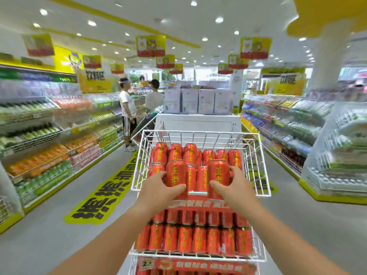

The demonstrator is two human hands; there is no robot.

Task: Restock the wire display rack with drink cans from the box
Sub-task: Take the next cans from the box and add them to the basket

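Red drink cans with yellow lettering (195, 153) stand packed in the top basket of the white wire display rack (255, 155) — a lower tier (178, 254) holds more. Head view: the left hand (158, 185) grips the left can (175, 174) and the right hand (233, 182) grips the right can (218, 173) — both upright at the basket's front edge, with shelved cans between them.

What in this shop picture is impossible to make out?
Head view only:
- The box: out of frame.
- Bottom tier of the rack: cut off by the lower edge.
- Lower print of left can and right can: covered by left hand and right hand.
- Labels on side shelves: blurred.
- Floor of top tier: hidden by stocked cans.
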